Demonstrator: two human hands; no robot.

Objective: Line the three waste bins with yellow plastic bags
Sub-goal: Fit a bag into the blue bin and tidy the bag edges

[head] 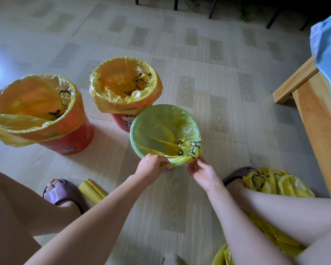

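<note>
Your left hand (152, 166) grips the near rim of the green bin (139, 148), steadying it, while your right hand (200, 172) pinches the yellow bag (166, 134) (already inside) to fold its hem over that rim.

Both my bare forearms reach forward and slightly inward, wrists close together. My left hand (152, 166) lies knuckles up, its fingers curled down and under, gripping. Just beside it, my right hand (202, 172) is turned thumb side up, its fingertips (198, 161) drawn together in a pinch.
</note>
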